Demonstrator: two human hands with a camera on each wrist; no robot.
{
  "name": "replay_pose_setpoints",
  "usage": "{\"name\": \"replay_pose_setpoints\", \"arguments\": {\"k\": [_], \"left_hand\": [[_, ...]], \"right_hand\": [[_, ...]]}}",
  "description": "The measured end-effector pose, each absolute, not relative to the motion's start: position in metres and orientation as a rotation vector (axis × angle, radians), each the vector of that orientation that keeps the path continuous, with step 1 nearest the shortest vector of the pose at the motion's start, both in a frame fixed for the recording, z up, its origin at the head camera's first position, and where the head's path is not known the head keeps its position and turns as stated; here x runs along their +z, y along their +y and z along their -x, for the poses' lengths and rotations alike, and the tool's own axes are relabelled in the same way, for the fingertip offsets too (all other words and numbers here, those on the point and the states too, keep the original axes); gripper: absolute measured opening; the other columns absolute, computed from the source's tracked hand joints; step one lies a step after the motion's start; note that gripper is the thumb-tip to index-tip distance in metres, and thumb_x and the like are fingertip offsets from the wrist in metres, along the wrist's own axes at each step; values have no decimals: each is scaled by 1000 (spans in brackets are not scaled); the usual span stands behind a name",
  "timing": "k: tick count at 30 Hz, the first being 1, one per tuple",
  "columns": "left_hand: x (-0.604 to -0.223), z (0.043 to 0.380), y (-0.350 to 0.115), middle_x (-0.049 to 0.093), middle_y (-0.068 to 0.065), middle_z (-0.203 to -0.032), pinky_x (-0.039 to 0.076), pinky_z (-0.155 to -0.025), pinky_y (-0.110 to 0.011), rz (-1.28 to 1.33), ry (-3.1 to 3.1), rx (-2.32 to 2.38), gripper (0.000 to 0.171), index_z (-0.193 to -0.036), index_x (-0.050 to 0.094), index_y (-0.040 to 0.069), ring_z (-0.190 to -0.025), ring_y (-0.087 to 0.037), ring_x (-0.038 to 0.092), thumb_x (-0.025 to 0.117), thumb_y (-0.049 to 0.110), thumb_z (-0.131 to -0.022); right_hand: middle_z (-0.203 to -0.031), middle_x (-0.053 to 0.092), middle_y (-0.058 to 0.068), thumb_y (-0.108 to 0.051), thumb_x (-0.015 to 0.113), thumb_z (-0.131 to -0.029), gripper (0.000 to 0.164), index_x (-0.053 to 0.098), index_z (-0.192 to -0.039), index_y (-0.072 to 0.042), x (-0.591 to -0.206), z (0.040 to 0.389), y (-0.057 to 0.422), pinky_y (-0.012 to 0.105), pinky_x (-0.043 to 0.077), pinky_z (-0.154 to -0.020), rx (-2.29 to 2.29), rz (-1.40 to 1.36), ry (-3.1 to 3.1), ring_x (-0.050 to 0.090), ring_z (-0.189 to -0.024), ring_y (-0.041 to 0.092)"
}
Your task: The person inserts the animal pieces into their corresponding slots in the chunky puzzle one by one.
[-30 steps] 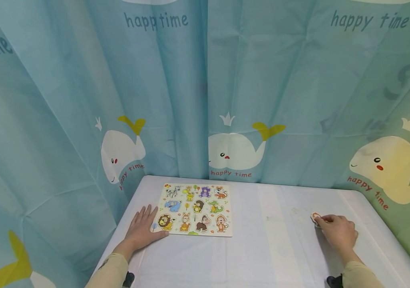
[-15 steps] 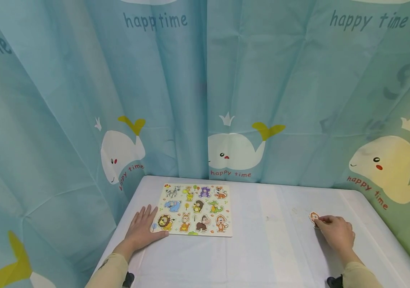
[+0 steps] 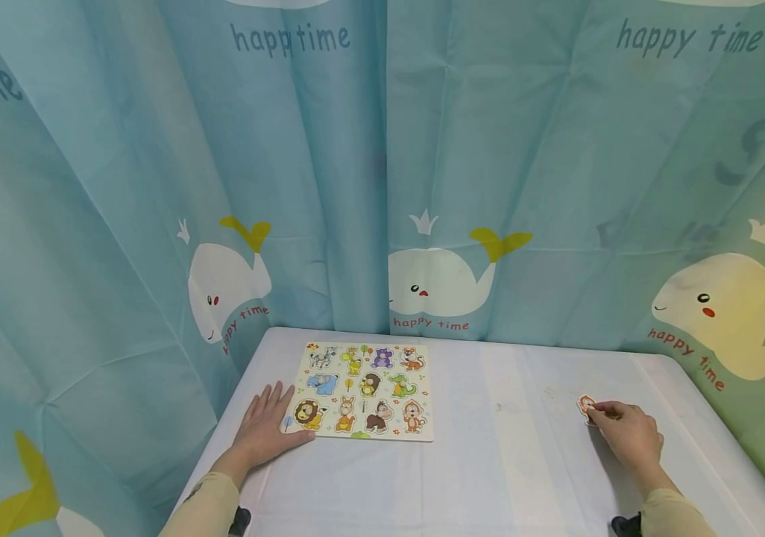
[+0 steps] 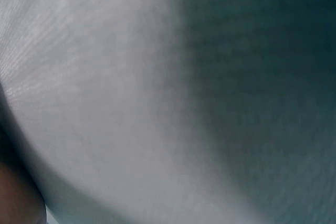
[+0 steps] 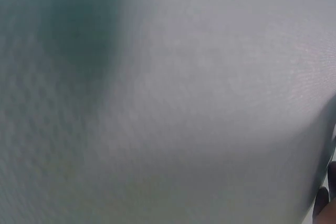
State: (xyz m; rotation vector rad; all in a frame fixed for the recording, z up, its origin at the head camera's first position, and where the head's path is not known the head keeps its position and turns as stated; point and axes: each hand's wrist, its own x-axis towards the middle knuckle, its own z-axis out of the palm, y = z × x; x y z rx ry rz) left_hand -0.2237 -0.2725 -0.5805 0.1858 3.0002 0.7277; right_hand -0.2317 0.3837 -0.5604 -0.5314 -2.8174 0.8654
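In the head view, my right hand (image 3: 631,436) pinches a small puzzle piece (image 3: 584,403) by its edge, using thumb and fingertips. The piece has a white rim and an orange figure like a monkey; its lower part is hidden behind the fingers. Far to the left lies a flat animal puzzle board (image 3: 428,403) with several cartoon animals in rows, an orange monkey (image 3: 413,416) at the near right corner. My left hand (image 3: 265,429) rests with spread, straight fingers at the board's left edge, thumb at its near left corner. Blurred cloth fills most of both wrist views.
A white cloth covers the table (image 3: 490,477), which runs between the board and my right hand. Behind it and along both sides hangs a blue-green curtain (image 3: 329,186) printed with whales.
My right hand has shifted slightly left with the puzzle piece, and more of the piece's face shows. The left hand and the board have stayed put.
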Motion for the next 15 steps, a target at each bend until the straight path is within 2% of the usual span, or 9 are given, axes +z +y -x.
{"name": "replay_pose_setpoints", "arguments": {"k": [15], "left_hand": [[-577, 223, -270, 19, -28, -165, 4, -124, -60, -197, 3004, 706, 118, -159, 30, 0, -153, -47, 9, 69, 76, -77]], "right_hand": [[-105, 68, 23, -30, 68, -98, 38, 71, -114, 4, -559, 234, 385, 66, 32, -86, 902, 542, -2828, 53, -105, 47]]}}
